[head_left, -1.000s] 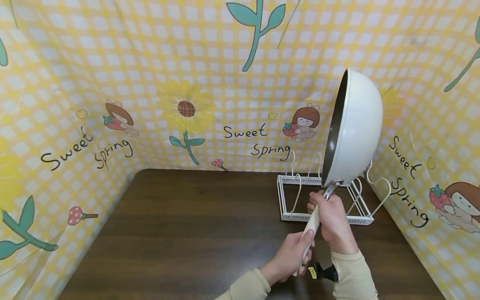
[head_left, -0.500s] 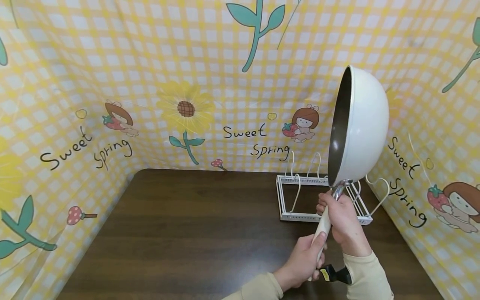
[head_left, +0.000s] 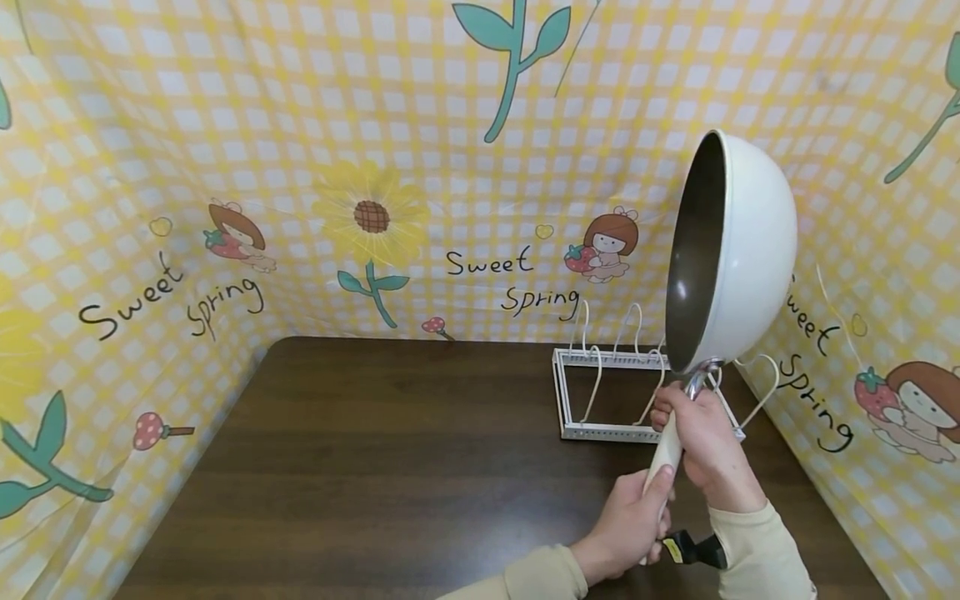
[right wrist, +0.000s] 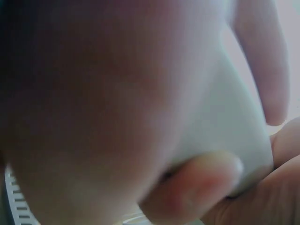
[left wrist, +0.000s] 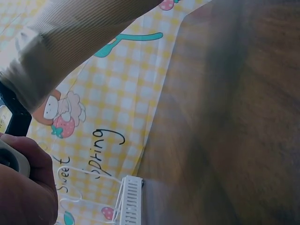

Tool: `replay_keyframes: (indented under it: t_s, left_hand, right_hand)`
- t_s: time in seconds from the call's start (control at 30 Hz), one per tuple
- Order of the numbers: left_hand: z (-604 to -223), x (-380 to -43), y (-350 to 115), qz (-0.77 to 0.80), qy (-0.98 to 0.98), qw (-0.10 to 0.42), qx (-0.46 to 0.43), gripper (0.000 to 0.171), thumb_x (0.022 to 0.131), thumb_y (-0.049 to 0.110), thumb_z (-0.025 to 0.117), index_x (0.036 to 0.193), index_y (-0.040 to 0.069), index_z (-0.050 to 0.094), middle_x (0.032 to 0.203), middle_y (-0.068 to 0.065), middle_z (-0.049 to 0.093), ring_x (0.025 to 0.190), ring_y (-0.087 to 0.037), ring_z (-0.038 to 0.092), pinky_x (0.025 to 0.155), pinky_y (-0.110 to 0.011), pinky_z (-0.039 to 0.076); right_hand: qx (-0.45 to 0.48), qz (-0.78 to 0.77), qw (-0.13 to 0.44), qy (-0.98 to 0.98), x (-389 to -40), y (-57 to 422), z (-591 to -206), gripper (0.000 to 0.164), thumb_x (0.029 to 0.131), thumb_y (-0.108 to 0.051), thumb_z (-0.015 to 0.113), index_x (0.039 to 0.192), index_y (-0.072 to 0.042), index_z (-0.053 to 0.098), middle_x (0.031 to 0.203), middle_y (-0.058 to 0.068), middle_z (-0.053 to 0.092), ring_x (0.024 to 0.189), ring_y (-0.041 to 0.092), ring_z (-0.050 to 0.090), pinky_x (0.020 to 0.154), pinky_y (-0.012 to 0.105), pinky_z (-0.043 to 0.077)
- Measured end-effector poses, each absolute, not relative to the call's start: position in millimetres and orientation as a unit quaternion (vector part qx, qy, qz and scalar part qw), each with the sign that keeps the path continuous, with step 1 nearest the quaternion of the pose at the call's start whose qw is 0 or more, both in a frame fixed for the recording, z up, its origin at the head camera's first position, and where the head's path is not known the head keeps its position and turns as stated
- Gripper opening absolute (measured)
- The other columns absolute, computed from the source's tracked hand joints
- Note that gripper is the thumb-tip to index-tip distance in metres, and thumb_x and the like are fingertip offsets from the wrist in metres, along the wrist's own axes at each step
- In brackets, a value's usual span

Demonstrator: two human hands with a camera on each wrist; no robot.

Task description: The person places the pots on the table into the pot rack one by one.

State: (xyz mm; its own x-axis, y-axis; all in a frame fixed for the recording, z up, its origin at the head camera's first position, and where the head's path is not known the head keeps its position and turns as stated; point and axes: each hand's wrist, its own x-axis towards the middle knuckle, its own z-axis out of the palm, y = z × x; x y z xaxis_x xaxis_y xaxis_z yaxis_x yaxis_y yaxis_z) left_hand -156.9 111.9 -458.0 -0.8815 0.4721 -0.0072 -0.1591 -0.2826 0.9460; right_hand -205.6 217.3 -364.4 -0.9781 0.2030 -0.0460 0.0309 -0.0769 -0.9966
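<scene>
A deep white frying pan [head_left: 757,250] with a dark inside is held up on its side, its opening facing left in the head view. My right hand [head_left: 708,442] grips the cream handle [head_left: 665,458] just below the metal neck. Lower down, my left hand [head_left: 624,521] wraps round the same handle near its end, thumb along it. The left wrist view catches the handle's hollow end [left wrist: 10,158] inside the left fist. Close up in the right wrist view, fingers curl about the pale handle [right wrist: 225,117], partly hidden by the hand. Behind the pan stands a white rack [head_left: 611,433].
Several curved wire dividers [head_left: 596,383] rise from the rack at the back right of the dark wooden table [head_left: 375,467]. A yellow checked cloth [head_left: 450,167] walls the table at the back and sides. A black wrist mount [head_left: 697,550] juts from the right sleeve.
Both hands have carried the frying pan to the right. Its opening has turned slightly toward the camera, showing more of the dark inside, and more of the rack's left part is uncovered.
</scene>
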Motion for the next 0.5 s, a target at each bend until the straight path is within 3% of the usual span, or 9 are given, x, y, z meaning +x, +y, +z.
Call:
replay_keyframes:
  t_s: [0.5]
  left_hand:
    - [-463,-139,131,0.792,0.57,0.194,0.102,0.034,0.106,0.036,0.051,0.08,0.014,0.052,0.048,0.003,0.04,0.03,-0.005,0.03,0.028,-0.022,0.025]
  right_hand:
    - [-0.088,0.684,0.015,-0.724,-197,238,-371,0.021,0.102,-0.004,0.046,0.081,-0.005,0.046,0.075,0.0,0.047,0.063,0.008,0.05,0.063,0.023,0.048]
